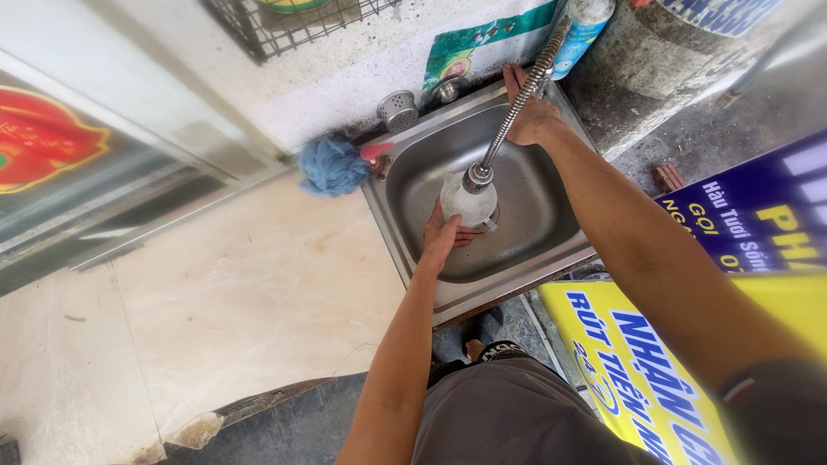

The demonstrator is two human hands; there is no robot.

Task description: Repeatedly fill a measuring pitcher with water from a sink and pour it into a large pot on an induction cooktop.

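Left hand holds jug in steel sink.

The left hand covers part of the pale jug; its contents cannot be told. The right hand hides the tap base. The wire rack and spray can are cut off at the top edge.

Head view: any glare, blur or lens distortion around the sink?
Head view: even daylight, soft shadows; mild sheen on the steel sink, no blown glare. The left hand on the whitish container is sharp, as is the right hand by the flexible hose. Wide-angle stretch bends the frame edges; the near right forearm is soft.
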